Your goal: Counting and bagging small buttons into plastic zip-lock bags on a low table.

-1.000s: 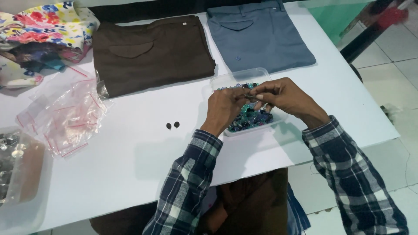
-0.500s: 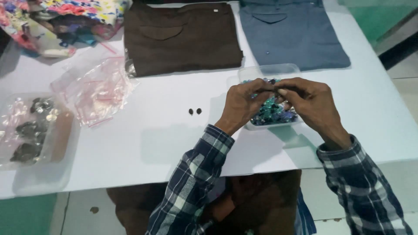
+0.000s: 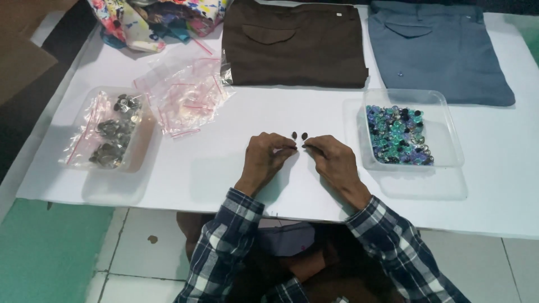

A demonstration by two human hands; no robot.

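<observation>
A: What's laid out, biggest first?

B: A white counter [image 3: 224,168]. At its far edge lie one folded brown garment [image 3: 292,45] and, to its right, one folded grey-blue garment [image 3: 443,50]. A floral cloth heap [image 3: 157,17] sits far left.

A: And smaller?

B: Two clear plastic trays: the right tray [image 3: 449,140] holds mixed blue-green buttons, the left tray [image 3: 143,140] bagged dark ones. A pile of clear zip bags [image 3: 188,95] lies between.

A: The hands?

B: Left hand [image 3: 266,157] and right hand [image 3: 331,160] rest mid-counter, fingers pressed together, tips at two small dark buttons [image 3: 299,136]. Whether they're pinching anything, I can't tell.

A: Progress?

B: Two buttons set out; the right tray looks nearly full.
</observation>
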